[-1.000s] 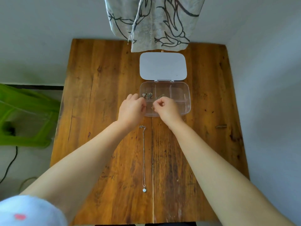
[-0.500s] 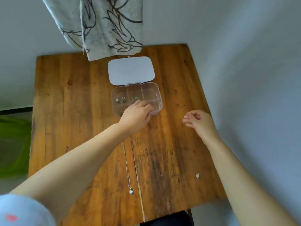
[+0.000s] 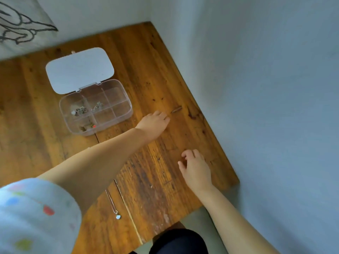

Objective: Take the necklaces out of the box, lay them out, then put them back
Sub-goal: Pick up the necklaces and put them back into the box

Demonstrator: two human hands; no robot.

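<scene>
Laid-out necklace (image 3: 112, 202) running lengthwise toward the worktop's near edge, pale pendant (image 3: 118, 216) at the near end, chain's far part hidden under the left forearm. Clear compartment box (image 3: 95, 106) near the far edge, long axis slanted against that edge, white lid (image 3: 79, 70) hinged open and lying flat beyond it; more necklaces (image 3: 86, 109) bunched in the middle cells, something small and red in a near cell. Left hand (image 3: 155, 123) reaching across, just right of the box, fingers down at the wood, grip pinched small, on what cannot be told. Right hand (image 3: 196, 169) near the right edge, grip loose and released, fingers curled. Worn wooden worktop (image 3: 150, 180) with a plank seam, set into a corner of pale walls; patterned cloth (image 3: 20, 24) hanging at the far left.
</scene>
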